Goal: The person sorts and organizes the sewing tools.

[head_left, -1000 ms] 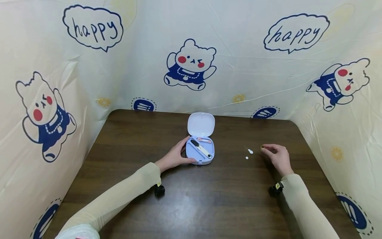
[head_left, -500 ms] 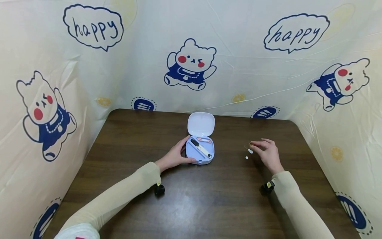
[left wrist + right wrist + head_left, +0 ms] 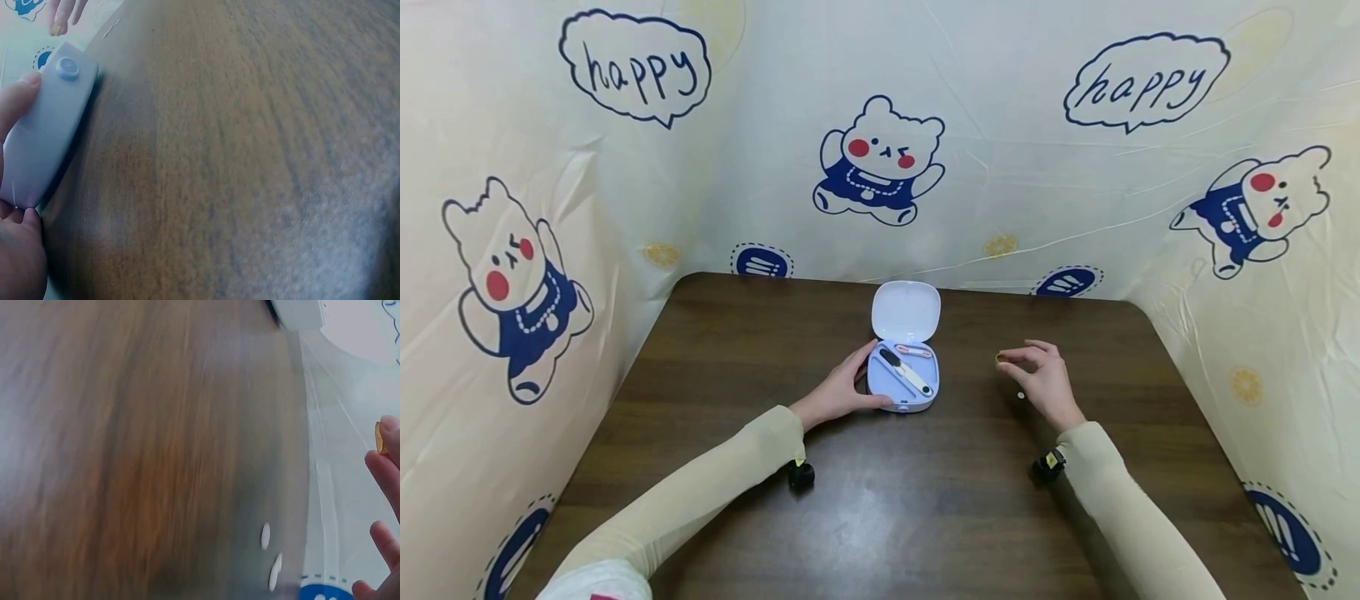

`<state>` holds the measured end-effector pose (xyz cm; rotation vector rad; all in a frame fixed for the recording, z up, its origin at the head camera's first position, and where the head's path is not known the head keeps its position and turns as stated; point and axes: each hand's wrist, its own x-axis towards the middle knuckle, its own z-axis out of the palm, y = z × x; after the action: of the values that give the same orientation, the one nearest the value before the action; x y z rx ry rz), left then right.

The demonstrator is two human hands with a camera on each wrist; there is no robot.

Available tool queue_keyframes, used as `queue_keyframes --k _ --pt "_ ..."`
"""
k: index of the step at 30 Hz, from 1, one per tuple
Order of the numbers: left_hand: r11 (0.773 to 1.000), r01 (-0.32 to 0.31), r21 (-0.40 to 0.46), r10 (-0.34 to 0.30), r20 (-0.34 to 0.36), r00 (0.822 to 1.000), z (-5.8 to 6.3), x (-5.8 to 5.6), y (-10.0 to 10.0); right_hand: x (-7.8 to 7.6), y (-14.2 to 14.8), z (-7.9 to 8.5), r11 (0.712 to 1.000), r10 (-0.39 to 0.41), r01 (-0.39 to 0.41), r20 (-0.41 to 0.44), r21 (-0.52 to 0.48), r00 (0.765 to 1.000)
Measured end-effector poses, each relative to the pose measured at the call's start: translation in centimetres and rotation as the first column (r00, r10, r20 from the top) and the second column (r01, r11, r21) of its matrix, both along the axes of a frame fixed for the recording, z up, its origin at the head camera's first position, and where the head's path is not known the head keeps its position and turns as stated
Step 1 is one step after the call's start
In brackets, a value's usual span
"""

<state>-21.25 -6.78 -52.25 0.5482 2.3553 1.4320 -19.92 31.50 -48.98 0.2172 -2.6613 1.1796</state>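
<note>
My left hand (image 3: 842,398) grips the left side of a pale blue box (image 3: 891,393), thumb at its front and fingers behind. The box stands with its white lid (image 3: 906,310) raised. In its tray lie a black-and-white tool (image 3: 907,372) and a small pinkish-orange piece (image 3: 913,352). My right hand (image 3: 1047,383), to the right of the box above the table, pinches a small gold ring (image 3: 379,439) between thumb and forefinger; its other fingers are spread.
Two small white flat pieces (image 3: 265,535) lie on the dark wooden table (image 3: 880,517) below my right hand; one is a round disc (image 3: 1021,395), the other is hidden by the hand in the head view. A printed cloth (image 3: 1000,192) surrounds the table.
My right hand has moved left toward the box with the gold ring, passing over the white pieces and covering one. My left hand and the box have stayed put.
</note>
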Motion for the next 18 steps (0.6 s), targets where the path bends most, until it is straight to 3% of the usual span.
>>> queue_keyframes --k 18 --pt "1.0 0.005 -0.001 -0.005 -0.001 1.0 0.0 0.0 0.0 -0.6 -4.4 0.4 0.996 0.076 -0.074 0.057 -0.047 0.995"
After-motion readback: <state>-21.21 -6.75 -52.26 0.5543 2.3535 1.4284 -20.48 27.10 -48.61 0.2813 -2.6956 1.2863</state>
